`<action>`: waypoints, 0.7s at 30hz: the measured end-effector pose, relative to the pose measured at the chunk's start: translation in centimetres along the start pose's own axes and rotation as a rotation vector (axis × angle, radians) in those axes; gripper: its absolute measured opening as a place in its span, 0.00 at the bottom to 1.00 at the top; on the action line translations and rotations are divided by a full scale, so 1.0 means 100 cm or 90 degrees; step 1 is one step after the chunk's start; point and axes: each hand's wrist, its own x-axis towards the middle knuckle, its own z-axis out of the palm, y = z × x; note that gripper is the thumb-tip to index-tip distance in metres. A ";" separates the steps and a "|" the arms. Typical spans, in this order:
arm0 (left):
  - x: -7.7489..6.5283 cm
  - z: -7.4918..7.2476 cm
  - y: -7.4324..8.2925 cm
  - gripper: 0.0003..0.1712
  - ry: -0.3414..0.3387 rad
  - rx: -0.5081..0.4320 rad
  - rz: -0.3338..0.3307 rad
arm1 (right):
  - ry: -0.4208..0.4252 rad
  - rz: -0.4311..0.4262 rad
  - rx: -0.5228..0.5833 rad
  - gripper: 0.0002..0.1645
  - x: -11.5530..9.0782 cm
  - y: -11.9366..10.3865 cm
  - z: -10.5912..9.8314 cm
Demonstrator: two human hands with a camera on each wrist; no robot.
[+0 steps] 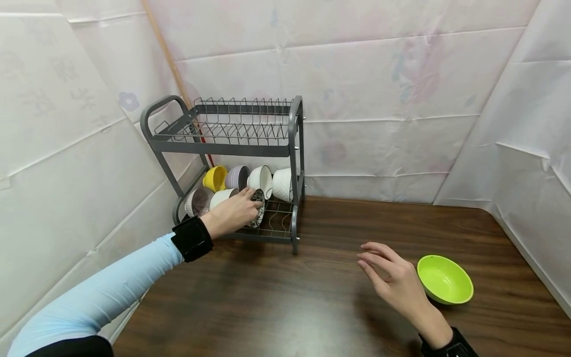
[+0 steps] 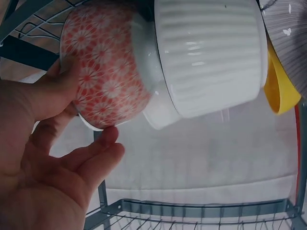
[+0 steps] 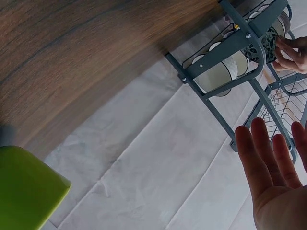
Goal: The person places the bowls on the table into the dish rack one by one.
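Observation:
On the lower tier of the dish rack, my left hand (image 1: 236, 212) grips a bowl (image 1: 258, 208) that stands on its side. In the left wrist view this bowl (image 2: 105, 72) has a red flower pattern outside; its inside looks dark and patterned in the head view. The thumb lies against its outer wall, with other fingers near its edge. Right beside it stands a white ribbed bowl (image 2: 211, 57). My right hand (image 1: 397, 282) hovers above the table, its fingers extended and slightly bent, holding nothing. Just right of that hand sits a lime green bowl (image 1: 445, 279), upright.
The grey two-tier rack (image 1: 223, 148) stands at the left by the white sheet wall (image 1: 379, 99). Its lower tier also holds a yellow cup (image 1: 215, 178), a lilac bowl (image 1: 234, 177) and white bowls (image 1: 282, 185). Brown wood tabletop (image 1: 285, 297) extends in front.

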 end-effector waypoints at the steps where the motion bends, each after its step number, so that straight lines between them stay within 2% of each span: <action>1: -0.001 0.001 0.000 0.11 0.007 -0.010 0.001 | 0.000 0.000 0.000 0.13 0.000 0.000 0.000; 7: -0.007 0.009 -0.001 0.11 0.043 -0.075 -0.003 | 0.003 0.000 0.000 0.12 -0.001 0.000 0.000; 14: -0.015 0.023 -0.005 0.14 0.112 -0.129 0.000 | 0.007 -0.002 0.003 0.17 -0.001 0.001 0.002; 21: -0.028 0.041 -0.007 0.18 0.188 -0.210 -0.011 | 0.006 -0.004 0.021 0.16 -0.002 0.002 0.005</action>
